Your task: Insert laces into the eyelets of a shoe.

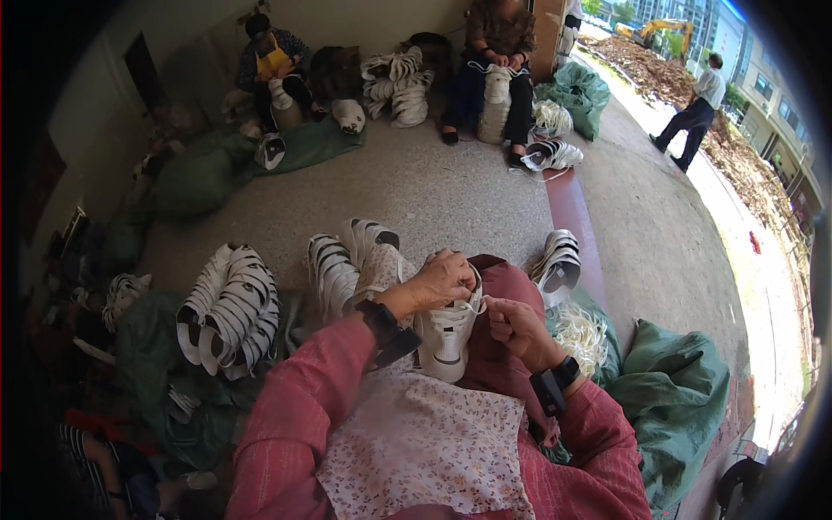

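A white shoe upper [445,347] rests on my lap, toe toward me, with white lacing across its front. My left hand [444,279] grips it at the collar, fingers bent over the far end. Just right of the opening, my right hand [523,331] pinches a white shoelace [480,305] between thumb and forefinger. The lace runs from the upper's eyelets to those fingertips. What lies under my left fingers is hidden. A flowered apron [425,442] covers my lap below the upper.
Nested shoe uppers stand at left [232,308], beyond my left wrist [334,270] and at right [559,264]. A bundle of white laces [579,340] lies by a green sack [676,399]. Two seated people [496,52] handle uppers across the floor; another person stands outside.
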Demonstrator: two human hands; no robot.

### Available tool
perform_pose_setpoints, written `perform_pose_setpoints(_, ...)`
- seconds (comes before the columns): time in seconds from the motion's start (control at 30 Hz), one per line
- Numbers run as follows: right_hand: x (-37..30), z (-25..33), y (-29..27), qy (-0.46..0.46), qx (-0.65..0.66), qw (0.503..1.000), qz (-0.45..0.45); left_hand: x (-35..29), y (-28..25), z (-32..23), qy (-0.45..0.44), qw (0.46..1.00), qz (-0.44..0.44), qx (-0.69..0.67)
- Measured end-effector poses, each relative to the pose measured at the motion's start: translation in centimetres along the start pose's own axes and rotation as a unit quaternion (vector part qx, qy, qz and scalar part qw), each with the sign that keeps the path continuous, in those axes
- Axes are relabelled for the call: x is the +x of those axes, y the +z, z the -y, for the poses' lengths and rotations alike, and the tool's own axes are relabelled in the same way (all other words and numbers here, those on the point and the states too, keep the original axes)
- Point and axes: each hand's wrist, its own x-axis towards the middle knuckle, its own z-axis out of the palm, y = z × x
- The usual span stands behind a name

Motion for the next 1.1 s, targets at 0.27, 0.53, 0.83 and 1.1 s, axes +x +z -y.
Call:
perform_pose_setpoints(0.27, -1.0, -2.2, 1.4, 0.051, 0.354, 0.916, 0.181, 0.4, 1.2, 0.6, 0.002, 0.999, 0.009, 0.045)
perform_pose_setpoints(0.53, -0.8, -1.0, 0.4, 0.070, 0.192, 0.976, 0.078, -0.9, -2.0, 4.3, -0.159, 0.727, -0.051, -0.666)
perform_pose_setpoints(0.83, 0.1, 2.4, 1.3, -0.385, -0.439, 0.812, 0.001, -11.7, -3.5, -3.0, -0.293, 0.728, -0.050, -0.618)
perform_pose_setpoints(1.1, 0.7, 2.6, 2.6, -0.404, -0.649, 0.641, 0.072, -12.4, 0.6, -3.8, -0.239, 0.599, -0.103, -0.758)
